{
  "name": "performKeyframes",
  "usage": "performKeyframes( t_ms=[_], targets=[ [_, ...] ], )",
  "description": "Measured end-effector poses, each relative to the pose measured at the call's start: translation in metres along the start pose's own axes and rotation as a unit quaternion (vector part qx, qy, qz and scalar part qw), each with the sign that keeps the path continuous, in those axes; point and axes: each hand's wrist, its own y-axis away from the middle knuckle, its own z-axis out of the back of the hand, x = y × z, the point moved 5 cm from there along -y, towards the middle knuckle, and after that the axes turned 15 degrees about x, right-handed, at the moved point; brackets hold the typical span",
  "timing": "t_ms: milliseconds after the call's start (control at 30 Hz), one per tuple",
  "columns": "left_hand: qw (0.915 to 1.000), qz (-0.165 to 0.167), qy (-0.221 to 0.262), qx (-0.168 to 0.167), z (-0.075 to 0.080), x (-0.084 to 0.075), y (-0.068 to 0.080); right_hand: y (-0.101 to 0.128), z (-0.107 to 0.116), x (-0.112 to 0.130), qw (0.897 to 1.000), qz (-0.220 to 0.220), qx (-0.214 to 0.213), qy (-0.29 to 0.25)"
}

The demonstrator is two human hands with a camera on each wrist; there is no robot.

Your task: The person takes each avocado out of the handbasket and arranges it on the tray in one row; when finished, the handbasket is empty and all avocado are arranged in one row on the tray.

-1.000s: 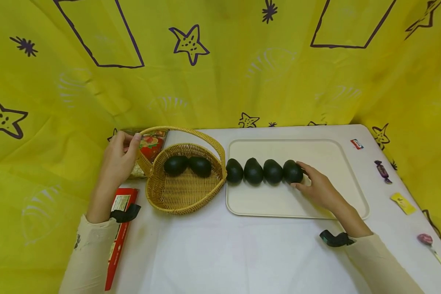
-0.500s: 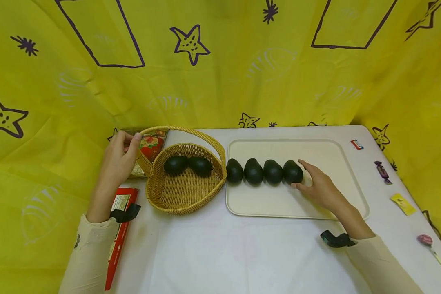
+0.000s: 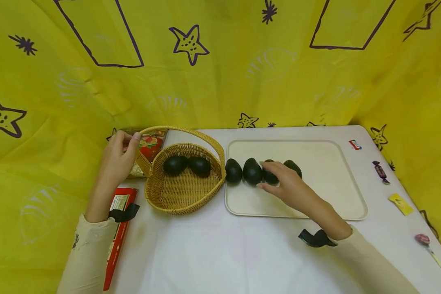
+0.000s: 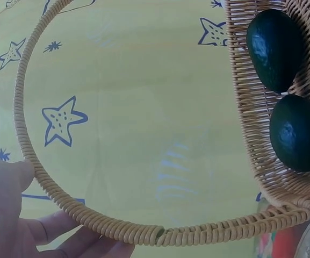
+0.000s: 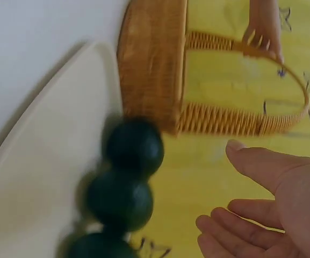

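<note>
My left hand (image 3: pixel 119 159) grips the arched handle (image 4: pixel 117 228) of a wicker basket (image 3: pixel 180 198) at its left side. Inside the basket lie two dark green avocados (image 4: pixel 275 51), side by side at the back. Several more avocados (image 3: pixel 233 171) form a row on a cream tray (image 3: pixel 327 179), the leftmost close against the basket's right side. Over the right part of this row hovers my right hand (image 3: pixel 288 181), thumb and fingers spread apart, nothing between them. It partly hides the two rightmost avocados in the head view. The right wrist view shows the same hand (image 5: pixel 267 204) with its palm bare.
A red box (image 3: pixel 119 237) lies beside my left forearm. Behind the basket stands a red and gold package (image 3: pixel 152 145). Along the table's right edge are a small red-white wrapper (image 3: pixel 355 144), a purple candy (image 3: pixel 380 172), a yellow packet (image 3: pixel 401 203) and a lollipop (image 3: pixel 422 240).
My right hand has left the rightmost avocado on the tray and moved left along the row. The left hand and the basket have stayed in place.
</note>
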Motion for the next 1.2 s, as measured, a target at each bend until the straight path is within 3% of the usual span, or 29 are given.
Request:
performKeyframes(
  t_ms=[200,367,500,933,1200],
  targets=[
    [1.0000,0.000,-0.003,0.001,0.001,0.000,0.000,-0.028,-0.023,0.052,0.996,0.054,0.064,0.022],
    [1.0000,0.001,-0.002,0.002,0.001,0.002,0.000,-0.052,-0.048,0.087,0.983,0.126,0.131,0.030],
    [1.0000,0.002,-0.003,0.003,0.001,0.001,-0.001,-0.072,-0.063,0.106,0.975,0.151,0.156,0.037],
    [1.0000,0.003,0.000,0.004,0.002,0.000,-0.001,-0.133,-0.091,0.144,0.973,0.140,0.169,0.073],
    [0.9999,0.007,-0.010,0.010,0.002,0.000,0.000,-0.163,-0.102,0.136,0.969,0.063,0.193,0.142]
  ],
)
